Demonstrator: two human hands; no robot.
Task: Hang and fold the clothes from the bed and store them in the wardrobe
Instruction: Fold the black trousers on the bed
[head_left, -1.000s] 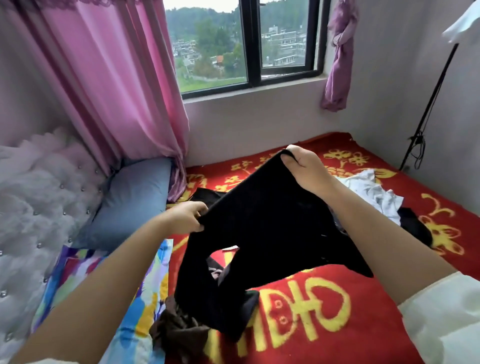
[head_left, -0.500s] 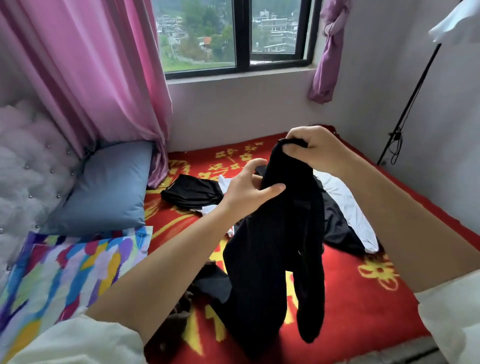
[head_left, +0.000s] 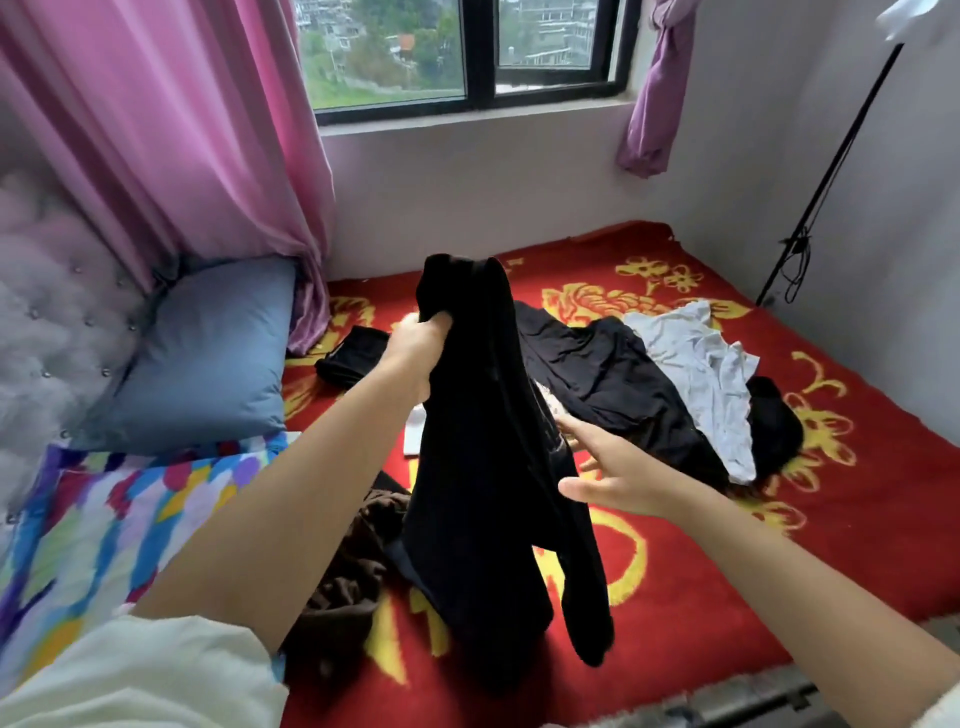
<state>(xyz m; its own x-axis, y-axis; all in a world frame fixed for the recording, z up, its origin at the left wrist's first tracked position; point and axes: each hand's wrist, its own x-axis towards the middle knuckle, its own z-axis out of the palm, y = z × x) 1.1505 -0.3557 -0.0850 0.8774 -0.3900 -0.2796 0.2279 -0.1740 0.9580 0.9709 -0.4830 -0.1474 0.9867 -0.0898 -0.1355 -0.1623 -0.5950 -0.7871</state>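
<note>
A pair of black trousers (head_left: 483, 467) hangs doubled over above the red bed blanket (head_left: 857, 519), legs dangling down. My left hand (head_left: 415, 353) grips them near the top, at the waistband. My right hand (head_left: 613, 467) is beside the hanging legs with fingers spread and straight, touching the cloth at mid height. More clothes lie on the bed behind: a black garment (head_left: 597, 379), a white garment (head_left: 701, 374), a small folded black piece (head_left: 353, 353) and a brown garment (head_left: 348, 571) near the front.
A blue pillow (head_left: 208, 358) leans on the tufted headboard (head_left: 47, 322) at the left. A colourful quilt (head_left: 104, 519) lies below it. Pink curtains (head_left: 171, 130) hang by the window (head_left: 467, 52). A black stand (head_left: 831, 166) rises at the right wall.
My right hand let go of the trousers' top and dropped to their side, open. My left hand took over the grip at the waistband. The trousers now hang folded lengthwise.
</note>
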